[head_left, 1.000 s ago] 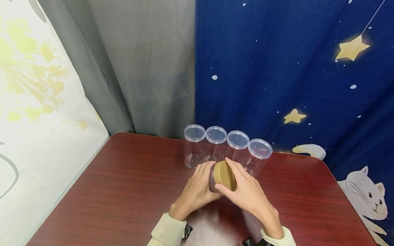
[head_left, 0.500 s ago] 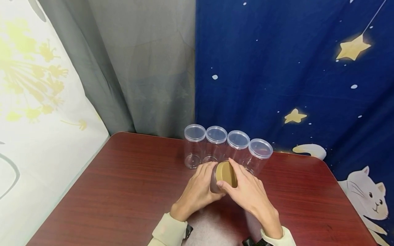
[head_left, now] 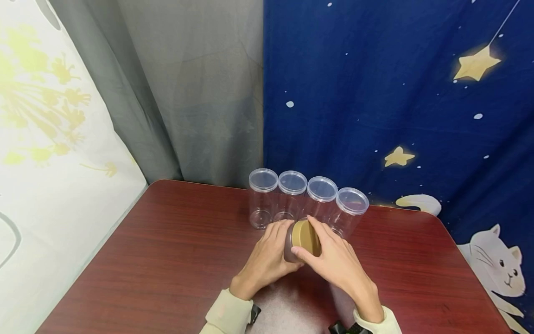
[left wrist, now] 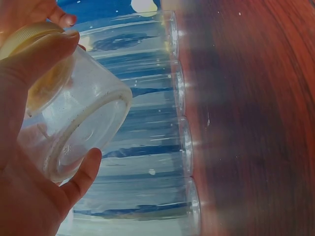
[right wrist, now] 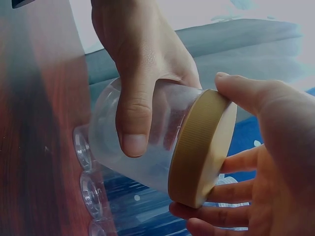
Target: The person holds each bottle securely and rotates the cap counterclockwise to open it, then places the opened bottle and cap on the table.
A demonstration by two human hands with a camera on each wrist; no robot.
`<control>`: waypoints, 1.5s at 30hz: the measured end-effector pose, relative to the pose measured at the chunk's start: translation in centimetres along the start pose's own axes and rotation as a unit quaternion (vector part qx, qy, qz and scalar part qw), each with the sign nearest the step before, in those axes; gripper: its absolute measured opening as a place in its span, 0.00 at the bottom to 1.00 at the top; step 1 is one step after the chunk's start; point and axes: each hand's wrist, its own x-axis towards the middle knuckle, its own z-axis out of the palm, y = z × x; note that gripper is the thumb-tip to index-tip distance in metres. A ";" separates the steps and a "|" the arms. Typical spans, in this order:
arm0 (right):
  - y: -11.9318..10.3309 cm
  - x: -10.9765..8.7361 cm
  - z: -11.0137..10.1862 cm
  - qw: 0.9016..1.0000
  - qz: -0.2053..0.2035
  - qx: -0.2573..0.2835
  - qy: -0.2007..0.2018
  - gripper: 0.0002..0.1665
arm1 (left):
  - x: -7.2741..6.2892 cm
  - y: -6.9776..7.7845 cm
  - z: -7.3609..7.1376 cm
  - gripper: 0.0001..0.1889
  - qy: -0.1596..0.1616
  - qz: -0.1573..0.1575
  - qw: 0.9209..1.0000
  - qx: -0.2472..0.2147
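Head view: frosted jar [head_left: 289, 250] with gold lid [head_left: 306, 239] held over the worktop [head_left: 167, 250], right of its middle, near side of a row of four clear jars [head_left: 293, 183] along the far edge. Left hand [head_left: 267, 253] grasps the body, right hand [head_left: 338, 260] clasps the lid. Base-to-lid axis lies aslant: lid toward the worktop's right edge and tipped up, base toward the left edge. To handle the lid well, I judge, hold the body firm and apply any turn square to that axis. Left wrist view: base [left wrist: 86, 140] bare, off the worktop, facing obliquely down; left fingers curled round the wall. Squeeze lightly, I'd say; the wall may flex. Right wrist view: left thumb [right wrist: 135, 113] across the body, right thumb and fingertips spread on the lid's ribbed rim. Even pressure there should prevent cocking. Lid sits on the mouth; thread engagement, cannot tell.
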 end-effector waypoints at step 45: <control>4.3 -0.9 -5.1 0.979 -0.044 0.195 -0.041 0.47 | -0.2 -0.7 0.0 0.52 -0.044 -0.047 0.996 -0.055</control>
